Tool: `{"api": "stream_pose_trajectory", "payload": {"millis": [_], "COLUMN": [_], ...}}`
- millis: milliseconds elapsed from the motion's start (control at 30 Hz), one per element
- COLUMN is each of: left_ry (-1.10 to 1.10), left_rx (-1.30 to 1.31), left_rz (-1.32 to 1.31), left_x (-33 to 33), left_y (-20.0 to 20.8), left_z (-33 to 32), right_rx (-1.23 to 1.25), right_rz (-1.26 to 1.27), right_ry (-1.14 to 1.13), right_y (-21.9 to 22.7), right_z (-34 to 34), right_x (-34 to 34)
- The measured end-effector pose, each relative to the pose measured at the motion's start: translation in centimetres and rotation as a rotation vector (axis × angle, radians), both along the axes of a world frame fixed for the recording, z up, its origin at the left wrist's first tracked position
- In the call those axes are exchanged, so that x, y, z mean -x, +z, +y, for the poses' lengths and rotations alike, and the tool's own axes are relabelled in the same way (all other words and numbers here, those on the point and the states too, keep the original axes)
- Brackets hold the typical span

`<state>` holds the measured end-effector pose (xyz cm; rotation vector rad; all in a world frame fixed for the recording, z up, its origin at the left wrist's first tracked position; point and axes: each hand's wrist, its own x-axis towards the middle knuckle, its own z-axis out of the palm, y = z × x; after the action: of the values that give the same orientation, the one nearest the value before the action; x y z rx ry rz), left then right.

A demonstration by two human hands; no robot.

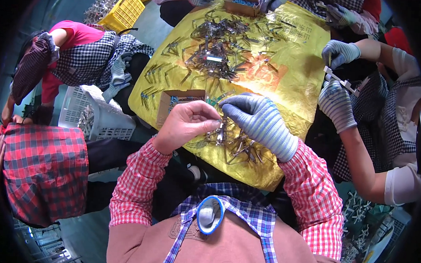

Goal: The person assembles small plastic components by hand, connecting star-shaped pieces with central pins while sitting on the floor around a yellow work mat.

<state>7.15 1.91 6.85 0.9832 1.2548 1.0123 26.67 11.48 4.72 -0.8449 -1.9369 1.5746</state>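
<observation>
Boxes [164, 103], two, sit on the worktop [297, 106]; one white crate [112, 128] left of it. Left hand [187, 123] pinches one part [220, 126]; right hand [261, 121] overhangs its near pile [248, 151], fingers' hold unclear.

Room right of metal-parts pile [218, 46] — cardboard box [164, 107] blocks way beyond left hand [185, 123].

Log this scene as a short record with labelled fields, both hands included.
Left hand: bare, fingertips drawn together; what they pinch is too small to tell
Right hand: gloved, fingers curled near the left fingertips; grip unclear
Surface: yellow sheet
Near hands: cardboard box with small blue parts; loose metal pieces
Farther up: dark metal heap
Right-side co-worker's gloved hand: holding pale part
Left side: white basket, yellow crate
</observation>
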Motion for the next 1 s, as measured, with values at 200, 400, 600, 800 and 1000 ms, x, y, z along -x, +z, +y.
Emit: {"api": "stream_pose_trajectory", "payload": {"millis": [200,400,600,800,1000], "left_ry": [0.007,0.033,0.032,0.042,0.056], "left_rx": [0.056,0.103,0.093,0.044,0.013], "left_rz": [-0.001,0.057,0.098,0.044,0.017], "left_x": [-0.4,-0.2,-0.2,-0.4,-0.8], "left_y": [-0.3,-0.4,-0.3,-0.6,-0.6], "left_z": [0.4,0.4,0.5,0.5,0.6], "right_rx": [-0.16,-0.253,-0.344,-0.478,-0.651], "right_rz": [0.005,-0.017,-0.004,0.007,0.055], "right_ry": [-0.01,0.003,-0.03,-0.055,-0.071], "right_y": [0.2,0.7,0.6,0.9,1.1], "right_z": [-0.4,-0.4,-0.3,-0.8,-1.5], "right_x": [0.2,0.0,-0.2,0.0,-0.2]}}
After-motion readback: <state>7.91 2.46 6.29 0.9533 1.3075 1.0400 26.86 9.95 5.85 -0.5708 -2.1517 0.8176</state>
